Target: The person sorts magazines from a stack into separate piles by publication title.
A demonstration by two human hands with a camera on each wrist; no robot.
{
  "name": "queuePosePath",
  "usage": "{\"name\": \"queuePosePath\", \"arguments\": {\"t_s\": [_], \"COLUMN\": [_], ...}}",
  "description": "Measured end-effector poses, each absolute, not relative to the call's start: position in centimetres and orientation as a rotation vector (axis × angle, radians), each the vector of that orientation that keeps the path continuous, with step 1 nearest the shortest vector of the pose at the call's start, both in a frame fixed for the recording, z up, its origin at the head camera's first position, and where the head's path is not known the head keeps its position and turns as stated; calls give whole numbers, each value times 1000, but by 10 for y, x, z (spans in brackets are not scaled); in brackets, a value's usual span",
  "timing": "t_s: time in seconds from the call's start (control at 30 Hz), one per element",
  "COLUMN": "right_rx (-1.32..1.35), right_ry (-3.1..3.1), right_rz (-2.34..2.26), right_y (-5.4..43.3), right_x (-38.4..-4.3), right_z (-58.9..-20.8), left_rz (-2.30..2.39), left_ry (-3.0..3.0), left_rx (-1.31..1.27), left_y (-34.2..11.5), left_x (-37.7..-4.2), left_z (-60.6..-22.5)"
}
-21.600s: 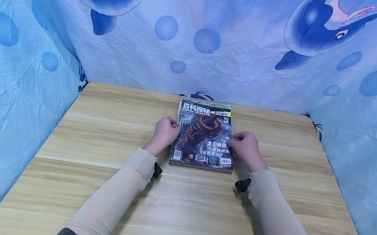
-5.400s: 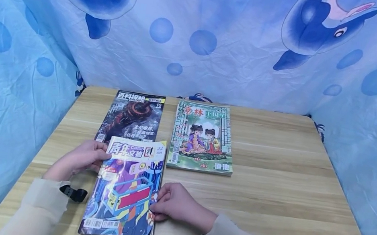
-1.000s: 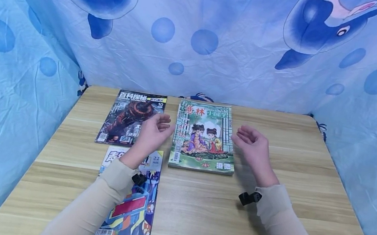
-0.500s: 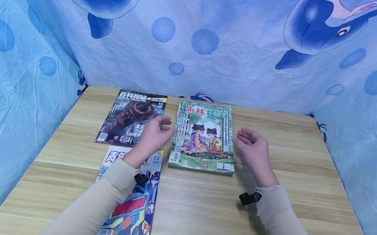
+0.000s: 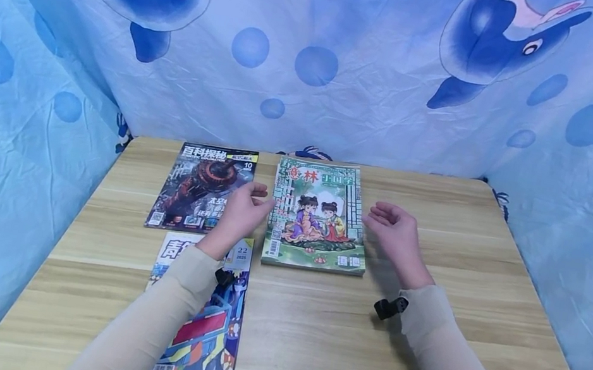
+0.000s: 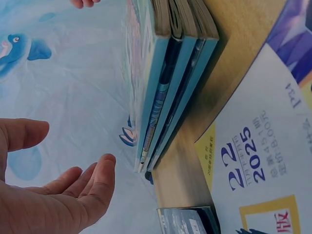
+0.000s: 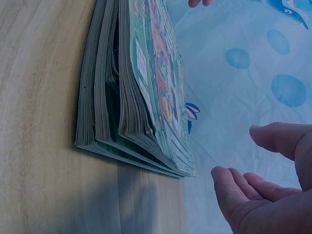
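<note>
A stack of several magazines (image 5: 321, 214) lies on the table, a green cover with two cartoon figures on top. My left hand (image 5: 245, 208) hovers beside the stack's left edge, fingers relaxed and apart from it. Over at the right edge, my right hand (image 5: 396, 230) is held the same way, its thumb and fingers (image 7: 229, 190) parted around nothing. Both wrist views show the stack's page edges and spines between the hands. Left of the stack lies a dark magazine (image 5: 195, 186), partly covered by the left hand. A colourful magazine (image 5: 213, 339) lies nearer, with the left forearm across it.
The wooden table (image 5: 448, 361) is bordered by blue fabric walls (image 5: 306, 122) printed with dolphins and bubbles. A dark blue tasselled cord (image 5: 310, 151) shows at the table's back edge.
The dark magazine went from the stack's top to the left. The colourful one, held by both hands earlier, now lies released at front left. Over the last second the hands barely moved.
</note>
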State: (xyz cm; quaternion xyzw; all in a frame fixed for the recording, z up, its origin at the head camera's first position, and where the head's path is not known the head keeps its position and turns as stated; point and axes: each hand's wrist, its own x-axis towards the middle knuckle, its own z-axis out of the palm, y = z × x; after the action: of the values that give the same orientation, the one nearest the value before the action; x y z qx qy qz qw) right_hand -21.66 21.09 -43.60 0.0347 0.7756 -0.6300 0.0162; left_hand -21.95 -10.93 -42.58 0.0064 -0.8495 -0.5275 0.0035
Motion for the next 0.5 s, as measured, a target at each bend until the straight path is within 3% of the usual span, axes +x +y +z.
{"name": "queuePosePath", "arguments": {"t_s": [0.5], "right_rx": [246], "right_ry": [2433], "right_rz": [-1764], "right_y": [202], "right_x": [-229], "right_z": [-439], "left_rz": [-1640], "left_ry": [-2740], "left_rx": [109], "left_y": [-103], "left_x": [-241], "left_z": [-437]}}
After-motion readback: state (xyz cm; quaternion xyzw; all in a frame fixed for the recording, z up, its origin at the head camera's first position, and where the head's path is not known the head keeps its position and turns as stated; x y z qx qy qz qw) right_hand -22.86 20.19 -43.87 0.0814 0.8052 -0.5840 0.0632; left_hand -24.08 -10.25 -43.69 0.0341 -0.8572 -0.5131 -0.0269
